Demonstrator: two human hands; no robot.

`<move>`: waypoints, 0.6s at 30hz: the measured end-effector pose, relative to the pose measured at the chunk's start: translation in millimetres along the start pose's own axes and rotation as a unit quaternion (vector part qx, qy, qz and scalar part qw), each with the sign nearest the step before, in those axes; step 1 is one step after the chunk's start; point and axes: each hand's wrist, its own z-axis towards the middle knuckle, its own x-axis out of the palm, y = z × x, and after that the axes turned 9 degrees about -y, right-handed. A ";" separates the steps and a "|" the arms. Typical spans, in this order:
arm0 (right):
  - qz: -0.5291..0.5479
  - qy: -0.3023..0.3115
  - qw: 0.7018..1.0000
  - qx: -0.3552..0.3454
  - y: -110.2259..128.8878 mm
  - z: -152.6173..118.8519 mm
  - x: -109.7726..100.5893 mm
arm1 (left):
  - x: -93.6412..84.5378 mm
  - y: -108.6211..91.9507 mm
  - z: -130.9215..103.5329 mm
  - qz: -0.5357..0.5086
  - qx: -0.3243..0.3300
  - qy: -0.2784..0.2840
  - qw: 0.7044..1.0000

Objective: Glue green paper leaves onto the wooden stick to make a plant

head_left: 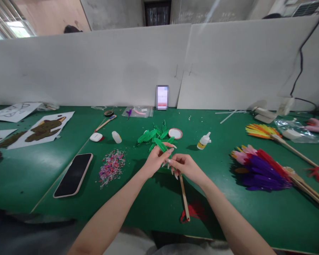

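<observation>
My left hand [158, 157] is closed in a pinch on a green feather [161, 144], whose tip points up and left. Close against it, my right hand [182, 164] is pinched too, near the feather's lower end; its fingertips hide what is between them. Below the right hand, a wooden handle [184, 198] with a red tassel [195, 210] extends toward the table's front edge; its upper end is hidden by the hands. Just beyond my hands lies a pile of green feathers [152, 134], beside a small round white lid or dish [175, 133] with a reddish rim.
Right: a glue bottle [203, 141], a purple-and-red feather fan [266, 170] and a yellow-orange one [263, 130]. Left: a phone [73, 175], colourful bits [112, 166], a small white bottle [116, 137] and a white case [96, 137]. A lit phone [162, 97] leans on the white partition [95, 71].
</observation>
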 end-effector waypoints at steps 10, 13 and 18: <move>0.022 0.052 0.998 0.024 2.1 -1.6 -6.6 | -4.2 3.8 3.9 0.001 0.004 -0.012 1.000; 0.000 0.026 1.000 0.017 1.1 -1.2 -4.2 | -2.9 3.4 2.2 0.014 0.014 -0.012 1.000; -0.028 0.014 1.000 -0.002 1.4 -1.0 -3.5 | -1.5 1.5 -0.7 0.032 0.021 -0.009 0.999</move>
